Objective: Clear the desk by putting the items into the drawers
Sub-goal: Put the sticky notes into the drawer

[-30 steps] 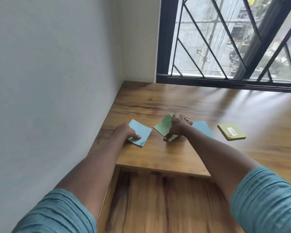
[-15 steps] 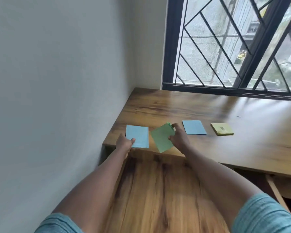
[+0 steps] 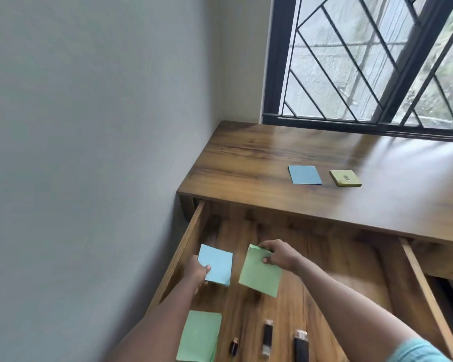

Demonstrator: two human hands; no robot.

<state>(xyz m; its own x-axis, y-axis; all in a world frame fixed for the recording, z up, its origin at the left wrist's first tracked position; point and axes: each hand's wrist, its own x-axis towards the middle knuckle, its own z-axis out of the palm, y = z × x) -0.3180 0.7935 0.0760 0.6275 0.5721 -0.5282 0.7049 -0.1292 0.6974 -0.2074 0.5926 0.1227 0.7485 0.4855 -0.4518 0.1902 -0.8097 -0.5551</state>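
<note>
The left hand [image 3: 196,273] pinches a blue note [image 3: 216,265] and the right hand [image 3: 280,254] a green note [image 3: 259,275], both over the open drawer [image 3: 191,236], so the drop is straight down. The yellow pad [image 3: 345,178] waits on the surface [image 3: 246,165], nearer the right hand.

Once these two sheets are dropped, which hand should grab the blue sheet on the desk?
Right, probably. The right hand, gripping the green sheet, is nearer the blue sheet on the desk; the left hand is farther off.

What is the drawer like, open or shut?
Open. The drawer is pulled out from under the desk, so its inside shows: a green paper stack lies on its floor.
</note>
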